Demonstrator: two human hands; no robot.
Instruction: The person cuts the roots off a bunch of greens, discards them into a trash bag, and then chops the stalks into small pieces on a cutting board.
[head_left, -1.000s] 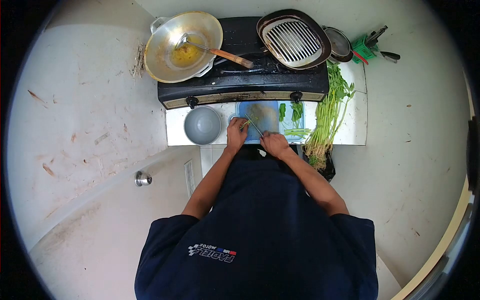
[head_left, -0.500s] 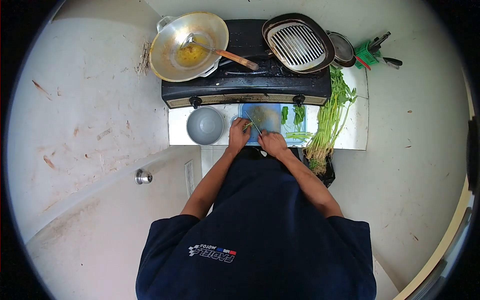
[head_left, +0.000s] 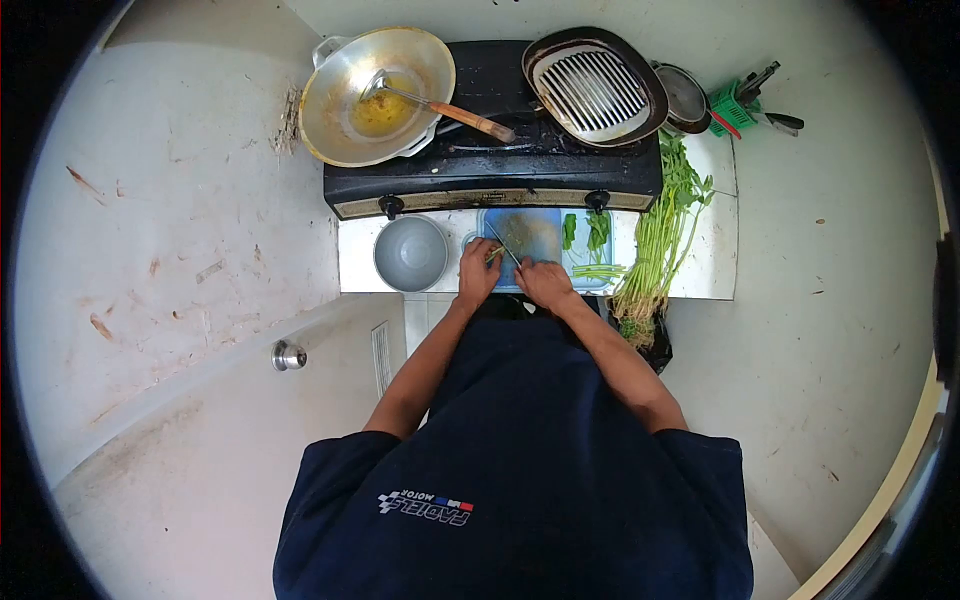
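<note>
My right hand (head_left: 545, 284) is closed round the handle of a knife (head_left: 503, 243), whose blade slants up and to the left over a blue cutting board (head_left: 540, 225). Just left of the blade, my left hand (head_left: 478, 270) pinches a few green stems (head_left: 494, 254) against the board. Cut leaves (head_left: 598, 232) and a small row of cut stems (head_left: 598, 271) lie at the board's right side. A large bunch of leafy greens with roots (head_left: 655, 240) rests farther right, its root end hanging over the counter edge.
A grey bowl (head_left: 411, 254) stands left of the board. Behind is a black stove (head_left: 480, 180) carrying a wok (head_left: 330, 120) with a wooden-handled ladle (head_left: 470, 118) and a grill pan (head_left: 595, 88). A green basket (head_left: 735, 105) of utensils sits at the back right.
Both hands stay almost in place, with the knife and stems barely shifted. The whole view has moved very slightly.
</note>
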